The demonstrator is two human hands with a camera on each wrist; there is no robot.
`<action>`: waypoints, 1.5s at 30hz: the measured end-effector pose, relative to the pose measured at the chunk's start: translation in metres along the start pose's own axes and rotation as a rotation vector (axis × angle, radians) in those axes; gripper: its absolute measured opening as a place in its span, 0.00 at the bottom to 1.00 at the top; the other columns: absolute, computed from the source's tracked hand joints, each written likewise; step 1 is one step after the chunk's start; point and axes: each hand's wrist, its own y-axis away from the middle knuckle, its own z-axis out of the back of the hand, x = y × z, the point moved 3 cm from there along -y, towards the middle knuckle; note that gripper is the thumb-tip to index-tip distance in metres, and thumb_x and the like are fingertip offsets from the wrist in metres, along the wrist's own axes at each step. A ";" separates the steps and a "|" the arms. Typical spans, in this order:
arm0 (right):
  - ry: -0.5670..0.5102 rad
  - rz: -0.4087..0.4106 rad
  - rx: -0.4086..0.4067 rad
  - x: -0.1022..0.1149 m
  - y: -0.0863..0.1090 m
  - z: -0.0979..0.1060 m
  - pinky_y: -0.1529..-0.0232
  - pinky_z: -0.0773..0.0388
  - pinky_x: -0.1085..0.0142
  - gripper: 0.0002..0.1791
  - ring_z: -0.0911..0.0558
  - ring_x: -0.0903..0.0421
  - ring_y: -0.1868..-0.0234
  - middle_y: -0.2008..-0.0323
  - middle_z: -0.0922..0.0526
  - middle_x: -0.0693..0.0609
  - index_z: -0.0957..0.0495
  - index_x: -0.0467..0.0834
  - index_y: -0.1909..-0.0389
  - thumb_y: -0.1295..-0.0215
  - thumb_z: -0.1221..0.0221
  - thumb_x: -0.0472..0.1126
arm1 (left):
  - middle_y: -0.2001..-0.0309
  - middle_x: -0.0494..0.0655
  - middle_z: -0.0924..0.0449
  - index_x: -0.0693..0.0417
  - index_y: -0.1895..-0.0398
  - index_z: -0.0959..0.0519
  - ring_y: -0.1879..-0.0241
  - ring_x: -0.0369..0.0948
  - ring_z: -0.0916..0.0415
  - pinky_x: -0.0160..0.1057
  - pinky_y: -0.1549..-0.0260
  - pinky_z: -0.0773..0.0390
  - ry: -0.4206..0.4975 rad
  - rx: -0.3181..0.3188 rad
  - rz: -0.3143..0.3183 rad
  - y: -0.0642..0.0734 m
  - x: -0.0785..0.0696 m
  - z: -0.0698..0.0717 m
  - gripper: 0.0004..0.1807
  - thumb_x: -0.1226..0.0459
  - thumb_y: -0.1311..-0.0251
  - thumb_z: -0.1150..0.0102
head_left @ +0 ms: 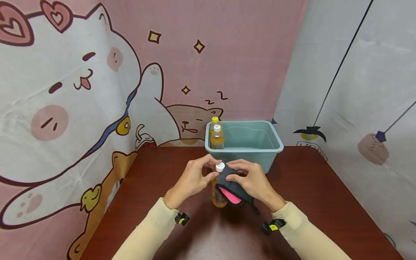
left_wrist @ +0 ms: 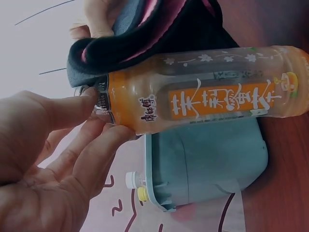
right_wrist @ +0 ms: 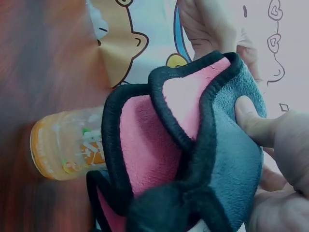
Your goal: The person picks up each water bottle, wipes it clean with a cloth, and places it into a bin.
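Observation:
A clear plastic drink bottle (left_wrist: 159, 82) with an orange label and white cap (head_left: 220, 167) is upright over the table in front of me. My left hand (head_left: 195, 177) pinches its neck, just at the cap, between thumb and fingers. My right hand (head_left: 251, 178) grips a thick dark grey cloth (right_wrist: 231, 130) with pink lining and black edging, thumb on the outside. The cloth lies against the bottle's right side near the neck and hangs partly open, showing its lining. Whether the bottle's base touches the table cannot be told.
A light blue plastic bin (head_left: 276, 148) stands just behind my hands on the dark red table (head_left: 156, 173). In its left end are a white-capped bottle (head_left: 217, 139) and a yellow-capped bottle (head_left: 215, 120). A cartoon-printed cloth backdrop (head_left: 227, 54) rises behind the table.

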 end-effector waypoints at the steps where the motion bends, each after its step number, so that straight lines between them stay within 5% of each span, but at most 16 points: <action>1: -0.012 -0.008 0.002 0.000 -0.001 -0.001 0.49 0.07 0.72 0.22 0.04 0.56 0.48 0.40 0.04 0.48 0.05 0.46 0.38 0.31 0.17 0.39 | 0.40 0.46 0.04 0.50 0.40 0.14 0.45 0.43 0.05 0.49 0.35 0.06 0.001 0.001 0.000 0.000 0.000 0.000 0.20 0.68 0.30 0.17; 11: -0.104 -0.113 0.058 -0.012 0.005 -0.011 0.40 0.09 0.68 0.25 0.11 0.47 0.30 0.29 0.10 0.50 0.11 0.51 0.27 0.22 0.23 0.44 | 0.41 0.47 0.04 0.51 0.39 0.14 0.45 0.44 0.05 0.51 0.34 0.07 0.002 -0.003 -0.014 0.000 0.002 0.001 0.20 0.68 0.30 0.17; 18: -0.084 -0.114 0.097 -0.013 0.011 -0.018 0.30 0.08 0.53 0.36 0.15 0.43 0.21 0.22 0.14 0.49 0.20 0.51 0.17 0.23 0.23 0.44 | 0.42 0.47 0.03 0.51 0.38 0.14 0.44 0.45 0.05 0.51 0.33 0.07 0.017 0.010 0.000 -0.001 0.003 0.002 0.21 0.68 0.30 0.17; 30: 0.207 0.010 0.051 -0.024 0.019 -0.012 0.42 0.04 0.52 0.28 0.03 0.52 0.43 0.45 0.01 0.52 0.08 0.44 0.33 0.34 0.16 0.38 | 0.41 0.46 0.04 0.50 0.39 0.13 0.44 0.43 0.06 0.47 0.37 0.06 0.030 0.009 0.017 -0.001 0.002 0.000 0.20 0.68 0.30 0.17; 36: 0.258 0.043 0.123 -0.038 0.024 -0.021 0.47 0.04 0.58 0.19 0.05 0.58 0.49 0.51 0.02 0.57 0.03 0.49 0.43 0.34 0.16 0.38 | 0.42 0.46 0.04 0.51 0.37 0.14 0.44 0.43 0.06 0.47 0.36 0.06 0.029 0.011 0.023 -0.001 0.001 -0.002 0.21 0.68 0.30 0.18; 45: 0.313 0.066 0.250 -0.054 0.030 -0.034 0.58 0.07 0.65 0.20 0.05 0.60 0.55 0.54 0.01 0.48 0.04 0.40 0.42 0.34 0.16 0.36 | 0.43 0.47 0.04 0.51 0.37 0.15 0.44 0.44 0.06 0.48 0.36 0.06 0.016 0.010 0.017 -0.001 0.001 -0.002 0.21 0.68 0.29 0.18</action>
